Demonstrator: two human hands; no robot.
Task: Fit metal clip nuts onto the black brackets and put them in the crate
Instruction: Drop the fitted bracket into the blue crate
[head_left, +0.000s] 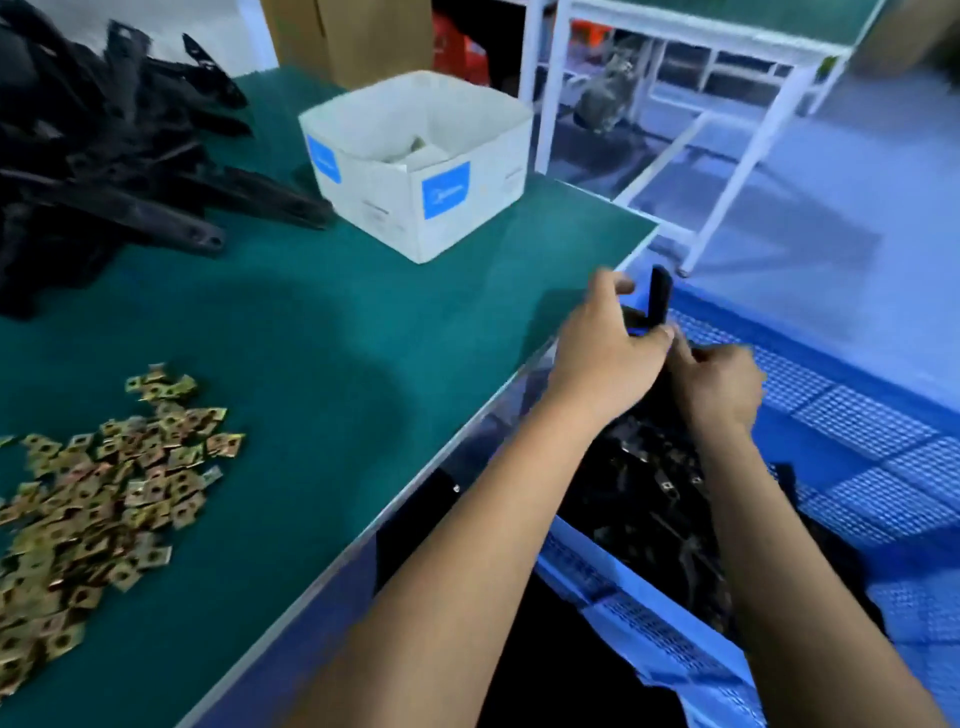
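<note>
1. A black bracket (658, 301) is held over the right edge of the bench (322, 332), above the blue crate (862, 415) that stands just off that edge.
2. The left hand (605, 358) is curled round the lower part of the bracket; the bracket's upper end stands upright above the fingers.
3. The right hand (719, 384) is pressed against the left, its fingers bent in at the bracket's lower end. Whether a clip nut is pinched there cannot be told; the area is blurred.
4. Finished brackets (654, 499), dark with small metal pieces on them, are piled in the crate beneath both forearms.
5. Loose clip nuts (104, 483), brass-coloured, are heaped at the near left of the bench.
6. A stack of unfitted brackets (104, 156) is seen at the far left corner of the bench.
7. An open white cardboard box (421, 166) with blue labels is set near the far right corner; its contents are not clear.
8. A white frame table (727, 104) is noted beyond the bench.
</note>
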